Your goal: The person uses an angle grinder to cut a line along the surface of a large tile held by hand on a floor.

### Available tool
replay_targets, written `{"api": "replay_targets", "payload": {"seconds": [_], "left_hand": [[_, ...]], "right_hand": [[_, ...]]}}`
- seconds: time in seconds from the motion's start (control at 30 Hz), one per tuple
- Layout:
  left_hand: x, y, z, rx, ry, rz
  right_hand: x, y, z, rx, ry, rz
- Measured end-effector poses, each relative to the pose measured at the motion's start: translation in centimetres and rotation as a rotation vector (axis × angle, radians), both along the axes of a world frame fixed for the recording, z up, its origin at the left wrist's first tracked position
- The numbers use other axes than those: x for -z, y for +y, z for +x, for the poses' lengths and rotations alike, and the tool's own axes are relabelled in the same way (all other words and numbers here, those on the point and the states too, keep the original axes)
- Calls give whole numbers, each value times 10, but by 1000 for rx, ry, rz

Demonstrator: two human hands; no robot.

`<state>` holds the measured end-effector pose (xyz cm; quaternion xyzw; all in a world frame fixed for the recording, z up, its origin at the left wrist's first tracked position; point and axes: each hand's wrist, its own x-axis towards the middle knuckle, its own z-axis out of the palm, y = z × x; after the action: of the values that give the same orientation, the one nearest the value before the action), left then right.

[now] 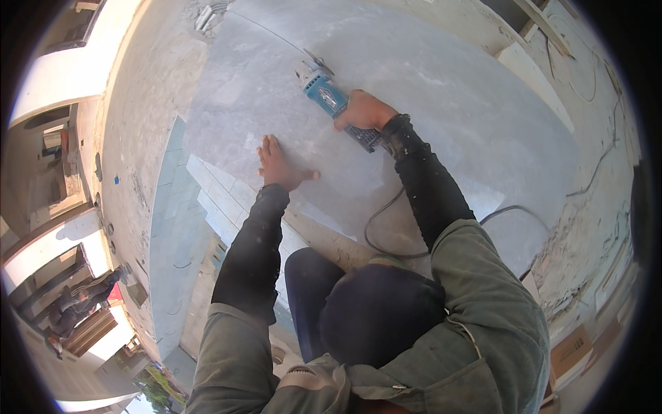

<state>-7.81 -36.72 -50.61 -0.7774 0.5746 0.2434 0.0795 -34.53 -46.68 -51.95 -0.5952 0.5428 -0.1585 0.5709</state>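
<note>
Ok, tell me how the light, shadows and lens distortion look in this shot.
Head view: hard sunlight washes out the stone slab; the left hand casts a crisp shadow; the right hand on the blue grinder looks sharp; fisheye bends edges near the black rim.

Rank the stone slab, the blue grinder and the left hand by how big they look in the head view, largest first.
1. Stone slab, by far the largest; it fills much of the picture.
2. Blue grinder, held in the right hand.
3. Left hand, flat on the slab. It looks close in size to the grinder, so these two are unsure.
</note>
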Motion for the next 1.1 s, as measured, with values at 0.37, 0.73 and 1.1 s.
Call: {"api": "replay_targets", "payload": {"seconds": [0.37, 0.73, 1.1], "left_hand": [[-1, -3, 1, 8, 3, -15], [-3, -3, -4, -3, -4, 10], [1, -3, -4, 9, 6, -9]], "right_hand": [[-7, 18, -14, -48, 35, 47], [-5, -1, -4, -33, -33, 56], [-1, -49, 22, -52, -50, 70]]}}
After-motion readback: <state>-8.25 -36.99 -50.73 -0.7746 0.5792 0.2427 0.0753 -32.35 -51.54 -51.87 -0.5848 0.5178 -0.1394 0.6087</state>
